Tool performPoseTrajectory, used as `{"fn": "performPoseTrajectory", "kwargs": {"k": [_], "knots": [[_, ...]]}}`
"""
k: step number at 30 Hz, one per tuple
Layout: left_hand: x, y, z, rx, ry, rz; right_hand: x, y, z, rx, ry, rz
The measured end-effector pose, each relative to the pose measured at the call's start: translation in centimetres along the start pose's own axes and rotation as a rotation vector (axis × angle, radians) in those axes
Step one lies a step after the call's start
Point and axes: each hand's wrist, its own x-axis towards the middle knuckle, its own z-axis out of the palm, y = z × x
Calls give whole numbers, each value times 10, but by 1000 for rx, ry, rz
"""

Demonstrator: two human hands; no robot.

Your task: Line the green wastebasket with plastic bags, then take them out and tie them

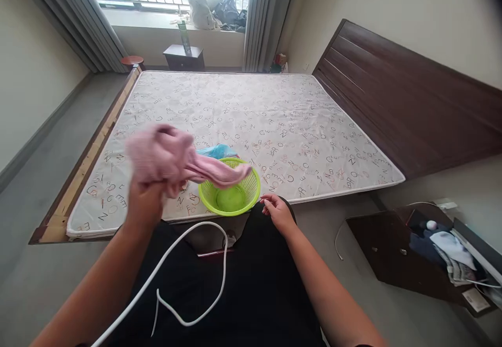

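My left hand is closed around a bunched pink cloth item, blurred by motion. One long end of it stretches right, over the green plastic basket. Its exact kind is hard to make out. The basket stands at the mattress edge, and what shows of its inside is bare. Behind its rim lies a light blue plastic bag, partly hidden by the pink cloth. My right hand holds nothing; its fingers are loosely curled and slightly apart, just right of the basket, by my knee.
A letter-printed mattress lies on a dark wooden bed frame with a headboard at right. A white cable loops across my lap. Clothes rest on a dark cabinet at right. A small nightstand stands near the window.
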Motion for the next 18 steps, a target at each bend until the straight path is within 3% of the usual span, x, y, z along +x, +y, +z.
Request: {"fn": "performPoseTrajectory", "kwargs": {"k": [3, 4, 6, 9, 11, 14, 16, 18], "knots": [[-7, -24, 36, 242, -469, -54, -6, -2, -2, -17, -25, -3], [-10, -36, 44, 313, -572, -59, -9, -2, -2, -40, -34, -2], [-17, -66, 54, 370, -538, -42, -13, -4, -3, -128, -40, -19], [-26, -110, 61, 323, -210, -55, -12, -15, 2, -338, -19, -172], [-29, -134, 67, 207, -133, -139, -1, -30, 13, -492, -75, -328], [-31, -154, 81, -104, -235, -386, 32, -52, 46, -610, -290, -417], [-33, -158, 92, -307, -335, -548, 58, -58, 76, -488, -382, -286], [-36, -159, 100, -413, -418, -622, 81, -56, 105, -332, -376, -129]]}}
